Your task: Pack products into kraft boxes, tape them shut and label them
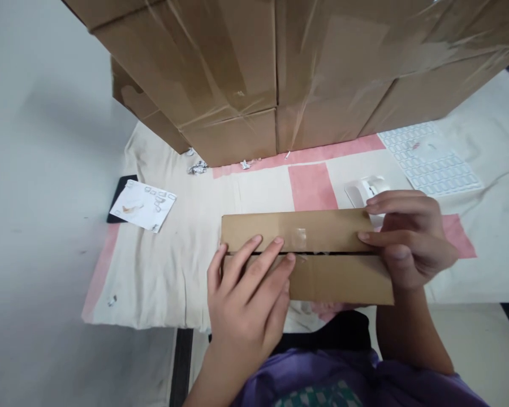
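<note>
A small cardboard box (322,232) lies in front of me on a cream and pink cloth (161,265), its two top flaps meeting at a dark seam with a bit of clear tape in the middle. My left hand (248,294) lies flat on the near flap, fingers stretched out and fingertips at the seam. My right hand (409,234) rests at the box's right end, fingers extended along the far flap and thumb by the seam. Neither hand grips anything.
A big taped cardboard carton (288,68) fills the top of the view, right behind the small box. A white tape dispenser (365,189) sits behind my right hand. A sheet of labels (432,158) lies at the right, a printed paper (142,206) at the left.
</note>
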The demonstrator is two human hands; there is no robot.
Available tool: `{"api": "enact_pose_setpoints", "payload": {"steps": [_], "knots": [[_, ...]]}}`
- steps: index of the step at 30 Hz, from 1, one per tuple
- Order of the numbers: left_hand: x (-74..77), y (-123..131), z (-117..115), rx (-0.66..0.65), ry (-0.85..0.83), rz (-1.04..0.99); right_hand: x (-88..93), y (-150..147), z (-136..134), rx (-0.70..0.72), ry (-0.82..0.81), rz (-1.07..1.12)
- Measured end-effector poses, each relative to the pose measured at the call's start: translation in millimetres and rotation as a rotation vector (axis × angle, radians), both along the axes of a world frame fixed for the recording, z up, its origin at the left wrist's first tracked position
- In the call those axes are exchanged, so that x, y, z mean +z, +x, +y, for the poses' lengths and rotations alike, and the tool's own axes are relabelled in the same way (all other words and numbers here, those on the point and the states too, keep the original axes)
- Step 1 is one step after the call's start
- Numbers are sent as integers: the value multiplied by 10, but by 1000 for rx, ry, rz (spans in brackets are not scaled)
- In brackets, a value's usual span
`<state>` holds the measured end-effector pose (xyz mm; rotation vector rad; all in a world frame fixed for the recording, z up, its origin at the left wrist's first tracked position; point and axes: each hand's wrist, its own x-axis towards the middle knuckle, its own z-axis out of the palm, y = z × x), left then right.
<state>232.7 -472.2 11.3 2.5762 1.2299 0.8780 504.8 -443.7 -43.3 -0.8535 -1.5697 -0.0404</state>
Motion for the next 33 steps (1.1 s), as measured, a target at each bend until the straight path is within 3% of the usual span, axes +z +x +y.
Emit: {"api": "enact_pose_setpoints", "payload": {"steps": [7, 18, 27, 33], "knots": [[-138, -62, 27, -11, 9, -26, 17, -43, 28, 77, -19, 48], [-103, 39, 26, 12, 113, 6, -35, -83, 79, 239, -163, 213], [-51, -1, -27, -8, 84, 149, -84, -132, 71, 349, -368, 459], [-62, 45, -2, 21, 119, 138, -73, 239, -52, 300, -480, 663]]}}
